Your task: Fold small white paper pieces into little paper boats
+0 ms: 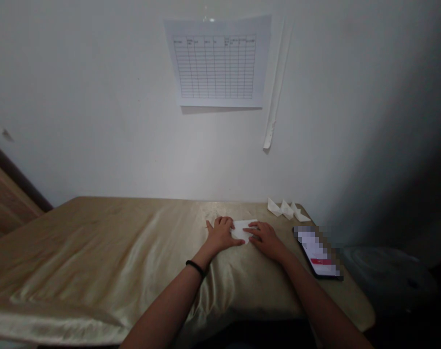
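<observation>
A small white sheet of paper (243, 229) lies on the beige satin cloth (107, 247) that covers the table. My left hand (222, 233) presses on the paper's left part, its fingers curled down flat and its thumb stretched along the near edge. My right hand (266, 237) rests on the paper's right part with fingers laid flat and pointing left. A black band circles my left wrist. Neither hand lifts the paper; both hold it down against the cloth.
Three folded white paper shapes (287, 209) sit at the table's far right corner. A phone (318, 252) with a lit screen lies to the right of my right hand. A printed grid sheet (217, 63) hangs on the white wall. A wooden surface (5, 198) stands at far left.
</observation>
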{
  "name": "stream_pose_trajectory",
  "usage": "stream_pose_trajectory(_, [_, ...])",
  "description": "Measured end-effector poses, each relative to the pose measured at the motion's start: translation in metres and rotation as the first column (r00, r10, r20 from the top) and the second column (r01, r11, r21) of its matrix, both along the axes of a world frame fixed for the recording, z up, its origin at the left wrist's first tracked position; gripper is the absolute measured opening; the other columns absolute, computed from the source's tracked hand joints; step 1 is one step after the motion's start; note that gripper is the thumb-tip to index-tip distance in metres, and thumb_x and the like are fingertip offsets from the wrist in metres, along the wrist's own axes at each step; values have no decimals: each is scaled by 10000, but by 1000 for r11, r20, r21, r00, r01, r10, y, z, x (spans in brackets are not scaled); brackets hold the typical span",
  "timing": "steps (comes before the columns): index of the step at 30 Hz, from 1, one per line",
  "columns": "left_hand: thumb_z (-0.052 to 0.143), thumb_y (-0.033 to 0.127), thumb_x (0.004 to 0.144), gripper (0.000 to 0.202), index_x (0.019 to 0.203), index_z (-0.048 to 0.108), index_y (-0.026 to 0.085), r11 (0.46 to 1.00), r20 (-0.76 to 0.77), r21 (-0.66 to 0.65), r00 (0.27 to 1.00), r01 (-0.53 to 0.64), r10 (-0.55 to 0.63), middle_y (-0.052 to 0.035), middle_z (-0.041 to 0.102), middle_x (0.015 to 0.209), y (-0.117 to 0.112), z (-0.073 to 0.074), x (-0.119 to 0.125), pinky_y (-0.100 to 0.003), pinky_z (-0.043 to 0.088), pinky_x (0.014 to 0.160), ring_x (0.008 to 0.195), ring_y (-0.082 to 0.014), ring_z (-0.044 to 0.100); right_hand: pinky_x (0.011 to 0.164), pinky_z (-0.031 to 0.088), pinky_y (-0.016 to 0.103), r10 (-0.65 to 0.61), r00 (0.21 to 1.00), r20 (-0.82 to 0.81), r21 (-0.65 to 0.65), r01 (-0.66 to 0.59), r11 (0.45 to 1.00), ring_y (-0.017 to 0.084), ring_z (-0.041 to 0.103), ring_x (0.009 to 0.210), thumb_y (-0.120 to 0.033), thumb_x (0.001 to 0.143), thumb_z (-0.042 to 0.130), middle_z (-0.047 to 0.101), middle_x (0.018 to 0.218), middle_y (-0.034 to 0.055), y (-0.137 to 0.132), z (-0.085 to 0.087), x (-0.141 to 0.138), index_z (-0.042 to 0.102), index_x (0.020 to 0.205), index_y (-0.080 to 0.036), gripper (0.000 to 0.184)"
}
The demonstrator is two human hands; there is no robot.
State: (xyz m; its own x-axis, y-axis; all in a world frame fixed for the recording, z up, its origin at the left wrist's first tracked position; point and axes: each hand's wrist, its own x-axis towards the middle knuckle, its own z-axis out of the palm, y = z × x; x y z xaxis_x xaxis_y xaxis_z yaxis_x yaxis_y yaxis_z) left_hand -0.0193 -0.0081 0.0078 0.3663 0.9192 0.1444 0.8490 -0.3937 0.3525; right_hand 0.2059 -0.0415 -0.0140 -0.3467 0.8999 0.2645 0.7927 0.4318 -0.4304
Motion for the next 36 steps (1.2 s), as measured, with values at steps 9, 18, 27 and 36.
stream_pose_trajectory(9, [772,705,634,710,1163,571,277,1000,-33,3,999,19,-19,-88,548,1371,-2,-1,-1,-804,93,1103,1384,-397,353,1208,182,598,-119,990,-70,-18,118,993,248,415,1425,-199,924,472,555,1464,86,5,-12,4,632,1311,-253,422])
stream_pose_trajectory(18, [730,477,808,571,1316,545,291,997,21,-3,997,-80,80,-103,519,1401,1,4,1,-710,184,1134,1349,-340,427,1091,371,499,-188,981,54,129,179,975,266,587,1076,-239,890,582,663,1067,117,-4,7,6,753,1126,-216,291])
stream_pose_trajectory(27, [651,474,895,258,1105,746,357,998,2,11,998,-61,61,-51,572,1392,-1,8,-2,-705,179,1129,1345,-334,435,1179,232,551,-199,980,25,63,197,978,274,546,1240,-234,881,594,626,1282,127,-11,12,0,721,1172,-215,318])
stream_pose_trajectory(36, [568,684,859,605,1367,607,358,1000,-91,22,996,-18,20,-111,472,1514,-4,4,0,-762,124,1120,1427,-388,327,1112,313,511,-191,978,78,101,183,978,272,555,1150,-269,872,617,646,1148,104,-9,11,0,736,1170,-263,321])
